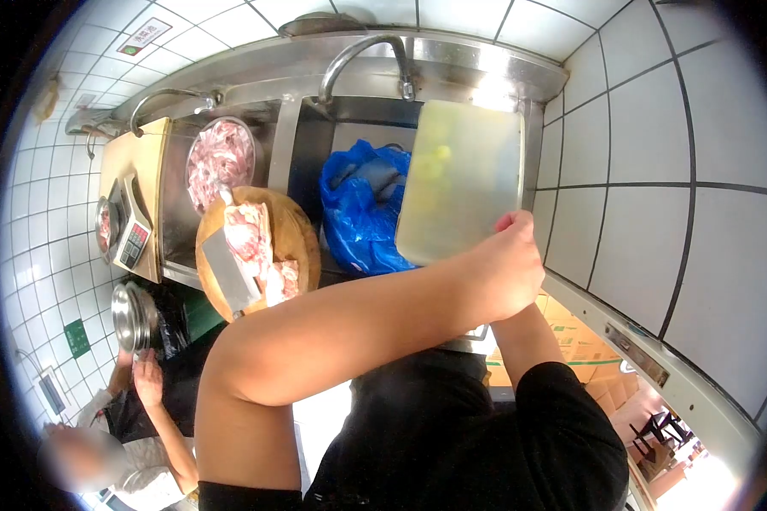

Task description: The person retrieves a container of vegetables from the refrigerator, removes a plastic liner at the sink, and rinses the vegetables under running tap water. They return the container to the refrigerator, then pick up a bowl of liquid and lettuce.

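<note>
Bright, lower-right glare, strong fisheye curvature

The tub (464, 183) at upper centre-right of your frame looks like cloudy, translucent plastic, smooth with a soft sheen. Beside it, your blue bag (349, 226) is thin, glossy plastic, creased all over. The sink (290, 153) is brushed-looking metal, and the tap (337, 68) above it is polished and bright. At centre-left, you have a round wooden board (302, 230) under a cleaver (227, 268) with a smooth, greyish metal blade. Your sleeve (567, 417) is matt black cloth; the wall tiles (631, 140) look smooth and slightly glossy.
</note>
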`<state>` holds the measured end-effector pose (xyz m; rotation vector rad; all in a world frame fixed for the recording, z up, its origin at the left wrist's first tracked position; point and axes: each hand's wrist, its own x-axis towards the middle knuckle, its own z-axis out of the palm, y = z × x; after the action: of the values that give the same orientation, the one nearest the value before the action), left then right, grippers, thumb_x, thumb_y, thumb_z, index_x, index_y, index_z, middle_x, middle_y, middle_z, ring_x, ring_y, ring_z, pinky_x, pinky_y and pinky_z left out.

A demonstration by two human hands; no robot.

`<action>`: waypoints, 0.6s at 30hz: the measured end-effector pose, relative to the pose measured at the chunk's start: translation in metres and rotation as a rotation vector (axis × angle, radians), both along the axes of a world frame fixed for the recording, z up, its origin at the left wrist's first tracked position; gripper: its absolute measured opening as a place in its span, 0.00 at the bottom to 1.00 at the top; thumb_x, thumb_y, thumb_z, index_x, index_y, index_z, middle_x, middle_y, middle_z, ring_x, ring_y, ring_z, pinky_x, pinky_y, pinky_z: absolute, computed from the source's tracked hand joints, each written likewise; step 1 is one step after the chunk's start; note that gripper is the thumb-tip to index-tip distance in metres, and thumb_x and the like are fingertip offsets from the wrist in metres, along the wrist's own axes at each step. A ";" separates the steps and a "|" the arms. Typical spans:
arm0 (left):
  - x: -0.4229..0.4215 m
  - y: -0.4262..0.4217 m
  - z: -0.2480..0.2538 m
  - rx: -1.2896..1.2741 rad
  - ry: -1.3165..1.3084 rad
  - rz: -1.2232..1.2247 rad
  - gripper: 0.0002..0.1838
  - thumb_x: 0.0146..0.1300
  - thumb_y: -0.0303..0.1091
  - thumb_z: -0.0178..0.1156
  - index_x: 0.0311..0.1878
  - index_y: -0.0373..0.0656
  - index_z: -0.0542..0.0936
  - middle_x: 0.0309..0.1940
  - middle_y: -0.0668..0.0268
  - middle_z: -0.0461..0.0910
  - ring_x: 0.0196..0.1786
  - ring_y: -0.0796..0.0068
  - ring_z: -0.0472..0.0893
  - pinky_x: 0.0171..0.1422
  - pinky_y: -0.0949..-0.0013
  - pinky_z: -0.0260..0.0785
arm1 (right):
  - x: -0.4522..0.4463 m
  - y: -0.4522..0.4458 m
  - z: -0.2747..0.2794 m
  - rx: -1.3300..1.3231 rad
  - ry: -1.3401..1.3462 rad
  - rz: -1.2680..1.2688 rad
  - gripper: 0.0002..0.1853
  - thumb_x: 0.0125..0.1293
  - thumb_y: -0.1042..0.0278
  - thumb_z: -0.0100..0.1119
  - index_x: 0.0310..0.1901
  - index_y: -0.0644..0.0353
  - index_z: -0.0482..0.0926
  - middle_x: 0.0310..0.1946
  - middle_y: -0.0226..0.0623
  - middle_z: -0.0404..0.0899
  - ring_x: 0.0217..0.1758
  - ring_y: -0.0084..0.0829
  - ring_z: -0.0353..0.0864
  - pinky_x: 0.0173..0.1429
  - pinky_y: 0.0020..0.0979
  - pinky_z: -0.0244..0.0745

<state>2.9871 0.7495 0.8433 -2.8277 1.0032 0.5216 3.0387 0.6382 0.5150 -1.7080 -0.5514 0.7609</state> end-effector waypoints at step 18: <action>-0.094 0.045 -0.007 -0.157 -0.077 0.290 0.08 0.55 0.38 0.62 0.25 0.50 0.87 0.27 0.67 0.83 0.38 0.64 0.80 0.50 0.53 0.63 | -0.016 0.045 -0.006 -0.034 -0.197 0.129 0.41 0.73 0.56 0.59 0.81 0.60 0.52 0.81 0.55 0.47 0.85 0.50 0.45 0.84 0.43 0.44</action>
<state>2.8930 0.7944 0.8364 -3.1275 0.6497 0.3675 3.0229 0.6832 0.5089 -1.8034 -0.7945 0.6993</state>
